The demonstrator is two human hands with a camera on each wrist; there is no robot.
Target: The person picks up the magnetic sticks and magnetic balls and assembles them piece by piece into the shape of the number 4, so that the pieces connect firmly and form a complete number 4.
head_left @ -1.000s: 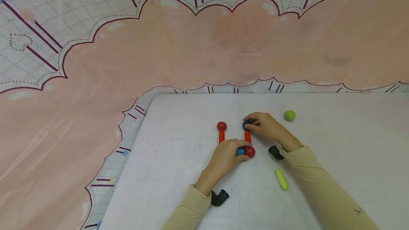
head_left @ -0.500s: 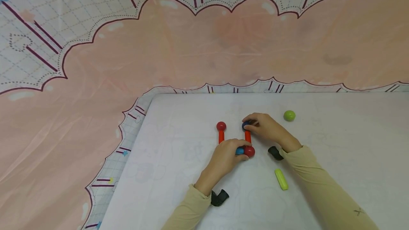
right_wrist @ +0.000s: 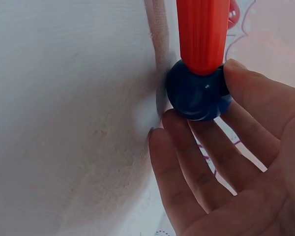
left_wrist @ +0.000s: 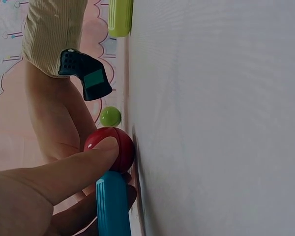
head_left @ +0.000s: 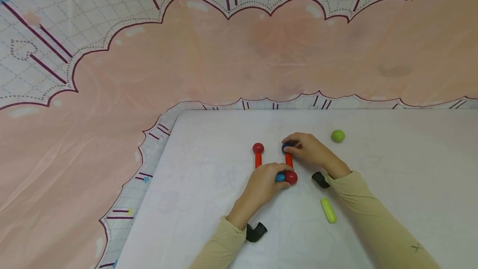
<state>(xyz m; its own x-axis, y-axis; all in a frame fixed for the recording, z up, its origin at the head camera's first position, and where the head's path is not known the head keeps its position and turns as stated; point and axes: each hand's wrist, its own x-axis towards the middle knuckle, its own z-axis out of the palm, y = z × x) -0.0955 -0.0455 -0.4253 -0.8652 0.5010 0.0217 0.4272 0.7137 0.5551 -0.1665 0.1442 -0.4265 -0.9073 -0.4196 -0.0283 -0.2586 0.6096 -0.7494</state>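
Note:
My left hand [head_left: 263, 182] pinches a red ball [left_wrist: 124, 152] joined to the end of a blue rod [left_wrist: 112, 204]; its thumb lies on the ball in the left wrist view. With thumb and fingers, my right hand [head_left: 310, 148] holds a dark blue ball [right_wrist: 194, 93] at the far end of a red rod [right_wrist: 202, 37]. That rod runs back to the red ball under my left hand. Further left in the head view, another red ball [head_left: 258, 148] tops a second red rod [head_left: 258, 161], whose near end my left hand hides.
A green ball [head_left: 337, 136] lies behind my right hand on the white tabletop [head_left: 194, 169]. A yellow-green rod [head_left: 328, 210] lies nearer, left of the right sleeve. Black wrist cameras [head_left: 256, 232] sit at both cuffs. A patterned pink cloth [head_left: 239, 53] spreads beyond the tabletop.

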